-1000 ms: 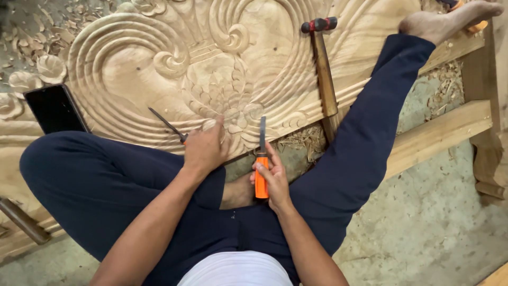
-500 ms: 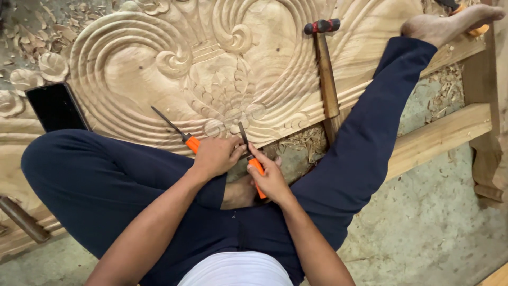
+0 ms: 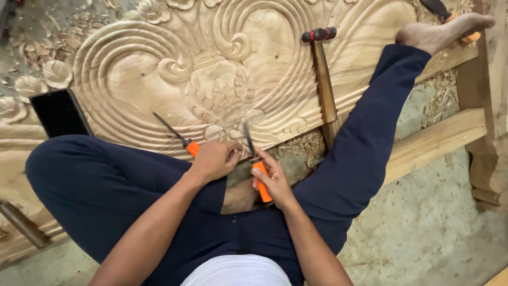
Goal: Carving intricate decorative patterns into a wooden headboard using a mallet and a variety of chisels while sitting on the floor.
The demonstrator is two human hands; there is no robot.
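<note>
The person sits on the floor with legs spread around the low edge of a large carved panel (image 3: 159,69), and both hands meet at its bottom centre, at about 6 o'clock of the carving. Most of the relief looks cut: deep ribbed swirls at 9 and 1 o'clock, a layered flower in the middle, small rosettes along the lower border. The wood is bare and pale, with chips (image 3: 301,145) lying under the edge at 5 o'clock, so the fine work along the lower border judges as the part in hand; sanding or finish is not seen anywhere. The left hand (image 3: 214,160) is closed around a chisel (image 3: 177,133) with an orange handle, its thin blade slanting up toward 10 o'clock over the panel. The right hand (image 3: 272,180) is wrapped around a second chisel (image 3: 253,159), also orange-handled, blade pointing toward 12 o'clock with its tip at the border just beside the left thumb. Both forearms come in from 6 o'clock, wrists bent inward, the hands nearly touching. A hammer (image 3: 321,69) with a wooden shaft lies on the panel at 1 o'clock, untouched, well apart from the hands. A dark phone (image 3: 59,112) rests at 9 o'clock. The bare right foot (image 3: 439,33) lies at 2 o'clock on the frame.
</note>
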